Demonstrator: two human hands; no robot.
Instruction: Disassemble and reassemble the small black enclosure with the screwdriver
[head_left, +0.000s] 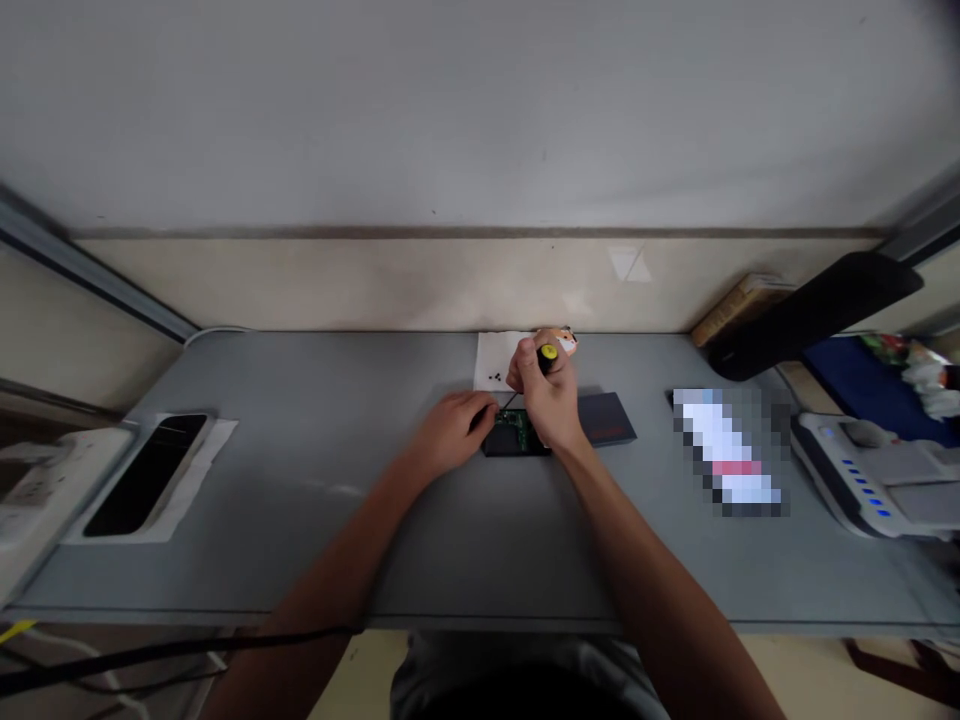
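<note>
Clamping a screwdriver (pixel 548 353), right fingers (pixel 525 368) overhang the board (pixel 514 433); left fingers (pixel 480 411) seemingly pinch it.

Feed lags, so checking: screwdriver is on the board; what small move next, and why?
Probably turn the yellow-capped black screwdriver in the right hand: its tip meets the green circuit board, the left hand steadies the black case, black screws lie on white paper.

Your screwdriver (pixel 546 356): dark handle, yellow cap, tilted in your right hand (pixel 547 400), with the thin shaft slanting down-left to the board. The circuit board (pixel 513 430) is small and green, flat in a black case (pixel 517 448) mid-bench (pixel 480 540). Your left hand (pixel 450 432) touches the case's left edge.
</note>
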